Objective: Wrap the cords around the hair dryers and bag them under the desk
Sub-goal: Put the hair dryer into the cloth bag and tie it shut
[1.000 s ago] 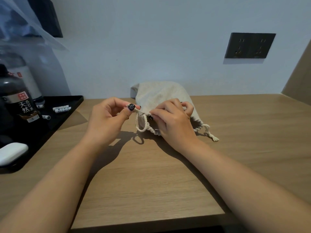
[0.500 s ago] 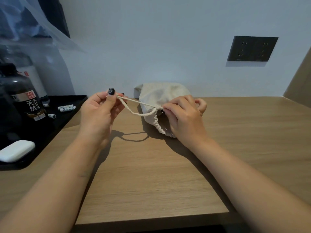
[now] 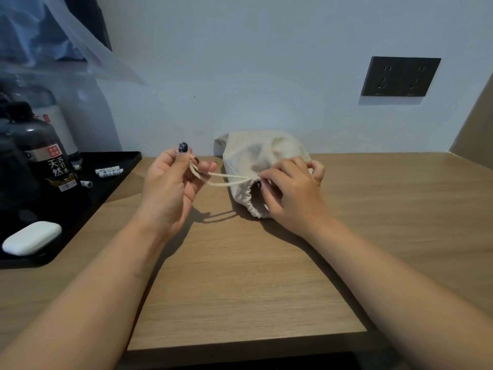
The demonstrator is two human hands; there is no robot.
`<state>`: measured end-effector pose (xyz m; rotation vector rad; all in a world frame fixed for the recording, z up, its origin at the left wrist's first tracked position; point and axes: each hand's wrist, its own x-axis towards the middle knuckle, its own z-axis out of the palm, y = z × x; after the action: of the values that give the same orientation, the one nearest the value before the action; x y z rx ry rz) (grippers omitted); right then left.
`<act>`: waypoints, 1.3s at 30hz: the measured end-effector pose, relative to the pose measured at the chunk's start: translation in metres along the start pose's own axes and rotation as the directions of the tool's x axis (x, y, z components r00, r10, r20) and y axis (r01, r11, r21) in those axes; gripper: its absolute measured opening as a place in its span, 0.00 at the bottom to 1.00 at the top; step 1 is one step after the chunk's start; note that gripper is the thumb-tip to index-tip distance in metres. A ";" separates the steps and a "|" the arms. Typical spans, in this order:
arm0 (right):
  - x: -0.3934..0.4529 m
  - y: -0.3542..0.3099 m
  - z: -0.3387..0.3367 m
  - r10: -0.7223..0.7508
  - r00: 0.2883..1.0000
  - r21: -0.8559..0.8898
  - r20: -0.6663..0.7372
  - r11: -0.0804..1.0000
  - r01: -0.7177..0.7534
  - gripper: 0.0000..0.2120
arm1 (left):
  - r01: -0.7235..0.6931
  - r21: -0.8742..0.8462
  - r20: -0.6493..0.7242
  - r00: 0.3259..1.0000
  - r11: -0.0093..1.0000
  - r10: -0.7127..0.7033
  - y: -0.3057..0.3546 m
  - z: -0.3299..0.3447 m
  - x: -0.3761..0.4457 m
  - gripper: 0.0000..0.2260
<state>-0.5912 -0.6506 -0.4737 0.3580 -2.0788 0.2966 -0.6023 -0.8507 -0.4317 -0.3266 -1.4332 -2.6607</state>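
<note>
A beige cloth drawstring bag (image 3: pixel 260 156) lies full and bulging on the wooden desk (image 3: pixel 240 276) near the wall. Its gathered mouth faces me. My left hand (image 3: pixel 173 188) pinches the pale drawstring (image 3: pixel 226 180) between thumb and fingers and holds it stretched out to the left of the bag. My right hand (image 3: pixel 290 193) grips the puckered mouth of the bag from the right. The bag's contents are hidden; no hair dryer shows.
A black tray (image 3: pixel 117 177) at the left carries a dark water bottle (image 3: pixel 50 161), a white soap-shaped case (image 3: pixel 32 237) and small white sachets (image 3: pixel 109 172). A dark double wall socket (image 3: pixel 400 76) sits on the wall at the upper right. The desk's front edge runs close below my forearms.
My left hand has drawn the string out leftward and up, and the bag's mouth has gathered tight. The right hand stayed at the opening.
</note>
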 end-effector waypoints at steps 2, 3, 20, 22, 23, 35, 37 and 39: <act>0.000 -0.011 -0.002 -0.001 0.998 0.018 0.059 1.000 0.000 0.11 | 0.004 0.081 0.074 0.997 0.997 -0.009 -0.002 0.005 -0.006 0.08; 0.001 -0.017 -0.001 -0.015 0.997 0.016 0.079 1.000 0.014 0.13 | 0.009 0.101 0.112 0.994 0.995 -0.020 -0.003 0.007 -0.009 0.07; 0.008 -0.006 0.010 -0.103 0.989 -0.113 -0.104 0.989 0.091 0.07 | -0.185 0.208 0.052 0.983 0.960 0.178 0.003 -0.003 0.005 0.08; 0.008 -0.004 0.010 -0.100 0.990 -0.123 -0.095 0.988 0.088 0.07 | -0.171 0.171 0.024 0.985 0.970 0.170 0.004 -0.003 0.006 0.09; 0.008 -0.002 0.009 -0.096 0.991 -0.124 -0.091 0.989 0.084 0.07 | -0.166 0.158 0.010 0.986 0.973 0.166 0.004 -0.004 0.006 0.10; 0.000 0.017 -0.003 -0.037 0.988 0.118 0.150 0.993 0.019 0.07 | -0.117 0.383 0.041 0.993 0.916 0.110 0.000 -0.016 0.007 0.10; -0.001 0.025 -0.019 0.010 0.988 0.243 0.151 0.969 -0.047 0.16 | -0.092 0.442 0.027 0.996 0.892 0.089 -0.003 -0.016 0.006 0.09; -0.007 0.034 -0.037 0.126 0.985 0.312 0.118 0.937 -0.157 0.20 | -0.058 0.477 0.020 0.998 0.877 0.055 -0.006 -0.015 0.005 0.08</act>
<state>-0.5711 -0.6050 -0.4629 0.4237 -2.1557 0.7227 -0.6102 -0.8602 -0.4432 -0.3185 -1.9768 -2.1551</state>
